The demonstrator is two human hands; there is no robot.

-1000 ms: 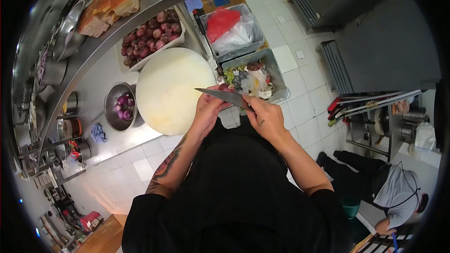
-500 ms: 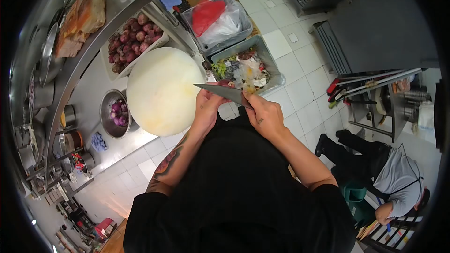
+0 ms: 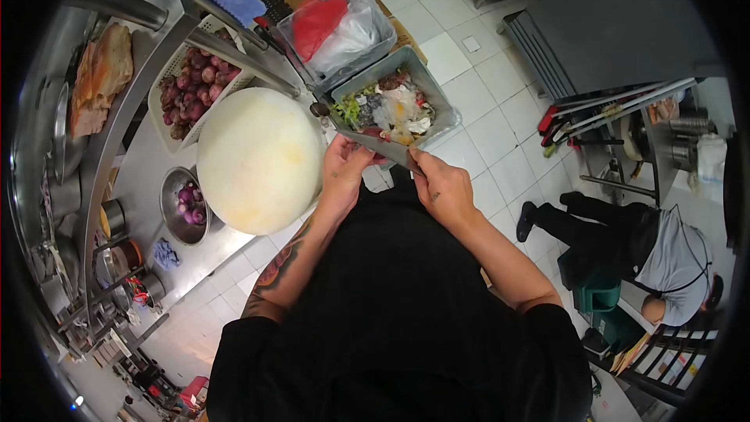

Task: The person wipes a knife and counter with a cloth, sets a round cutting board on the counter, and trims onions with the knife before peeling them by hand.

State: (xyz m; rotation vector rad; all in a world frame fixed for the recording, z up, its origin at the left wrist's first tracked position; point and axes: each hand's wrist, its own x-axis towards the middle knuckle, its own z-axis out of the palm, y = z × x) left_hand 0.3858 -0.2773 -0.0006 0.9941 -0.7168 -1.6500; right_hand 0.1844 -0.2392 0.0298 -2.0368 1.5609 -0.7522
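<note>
My left hand (image 3: pixel 346 168) is closed round a red onion (image 3: pixel 375 134), which is partly hidden behind the blade. My right hand (image 3: pixel 444 186) grips a large knife (image 3: pixel 384 148), its blade lying across the onion and its tip near my left fingers. Both hands are just in front of a grey waste bin (image 3: pixel 444 101) holding scraps and plastic. Left of them is a round white cutting board (image 3: pixel 258 160). A metal bowl (image 3: pixel 170 205) with several purple peeled onions stands beside the board, and a white basket (image 3: pixel 162 121) of unpeeled red onions is behind it.
A second bin (image 3: pixel 383 43) holds red and white plastic bags. Large meat pieces (image 3: pixel 101 78) lie on the shelf at the left. A blue cloth (image 3: pixel 166 254) is near the counter edge. A co-worker (image 3: pixel 672 258) in a grey shirt is at the right.
The view has turned, and the board, baskets and bins appear farther left. Both hands keep their hold on the onion and knife. The co-worker's arm and head have shifted.
</note>
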